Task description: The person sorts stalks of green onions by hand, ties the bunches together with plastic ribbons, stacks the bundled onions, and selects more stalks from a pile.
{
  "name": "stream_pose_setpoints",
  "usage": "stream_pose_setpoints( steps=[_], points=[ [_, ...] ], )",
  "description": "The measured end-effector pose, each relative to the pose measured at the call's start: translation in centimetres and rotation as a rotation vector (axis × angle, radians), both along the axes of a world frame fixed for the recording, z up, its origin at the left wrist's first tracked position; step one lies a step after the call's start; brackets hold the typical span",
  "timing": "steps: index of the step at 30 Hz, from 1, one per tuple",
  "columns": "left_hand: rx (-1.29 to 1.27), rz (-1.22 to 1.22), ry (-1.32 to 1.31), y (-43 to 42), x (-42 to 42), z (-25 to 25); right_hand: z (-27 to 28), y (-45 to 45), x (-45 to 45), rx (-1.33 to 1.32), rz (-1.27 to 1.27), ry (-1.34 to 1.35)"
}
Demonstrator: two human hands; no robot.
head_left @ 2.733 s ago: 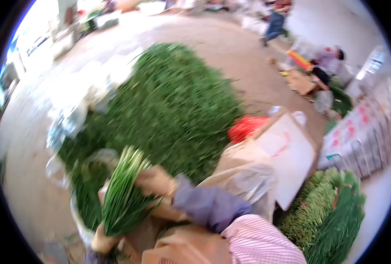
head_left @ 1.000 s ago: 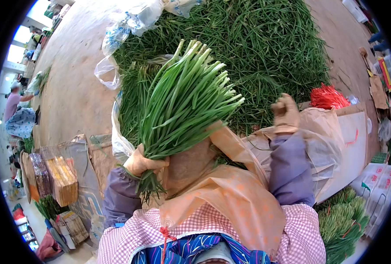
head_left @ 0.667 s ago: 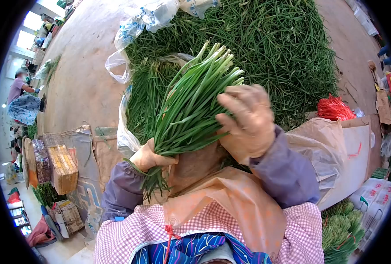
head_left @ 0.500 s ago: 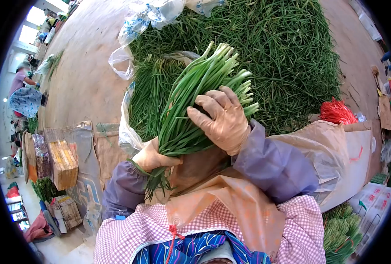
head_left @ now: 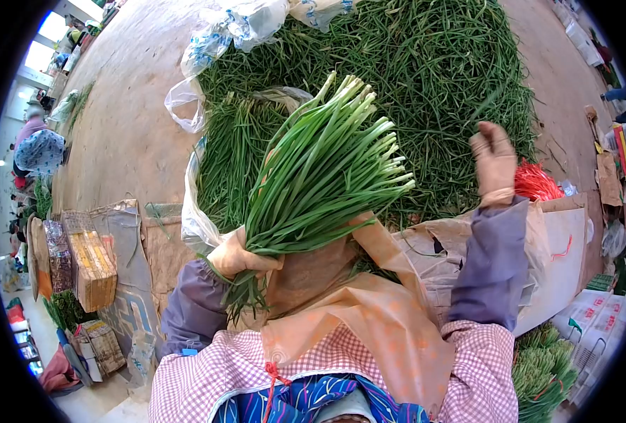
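Note:
My gloved left hand (head_left: 239,255) is closed around the leafy lower end of a bunch of garlic chives (head_left: 327,176). Their pale cut ends fan out up and to the right, while some leaf tips hang below my fist. Out to the right, my gloved right hand (head_left: 495,158) is off the bunch, fingers loosely apart, above the edge of the large chive pile (head_left: 426,106). A blurred green blade shows in the air just above its fingertips. Another neat layer of chives (head_left: 228,155) lies on plastic sheeting (head_left: 199,218) behind the held bunch.
Red plastic string (head_left: 536,181) lies right of the pile. Cardboard boxes (head_left: 96,271) stand at the left, and tied chive bundles (head_left: 542,370) sit at lower right. A brown apron sheet (head_left: 355,310) covers my lap. Another person (head_left: 38,148) is at far left.
My right hand has left the bunch and swung out to the right. The bunch, still in my left hand, is spread wider.

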State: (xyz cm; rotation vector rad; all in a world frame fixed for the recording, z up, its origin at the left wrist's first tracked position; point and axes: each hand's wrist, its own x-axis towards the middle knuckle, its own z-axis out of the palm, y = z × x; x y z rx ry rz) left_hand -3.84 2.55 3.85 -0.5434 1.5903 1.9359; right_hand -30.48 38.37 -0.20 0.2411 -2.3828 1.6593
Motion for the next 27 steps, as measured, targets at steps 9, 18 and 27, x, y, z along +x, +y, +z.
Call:
stream_pose_setpoints(
  steps=[9,18,27],
  points=[
    [-0.095,0.047,0.042,0.8,-0.1,0.0,3.8,-11.8,10.9,0.256,0.496,-0.246],
    [-0.007,-0.048,-0.01,-0.4,-0.4,-0.3,-3.4,-2.8,2.5,0.77,0.056,-0.002],
    [-0.022,-0.122,0.004,-1.0,-1.0,-1.0,2.2,-9.5,1.1,-0.441,0.711,-0.541]
  ],
)
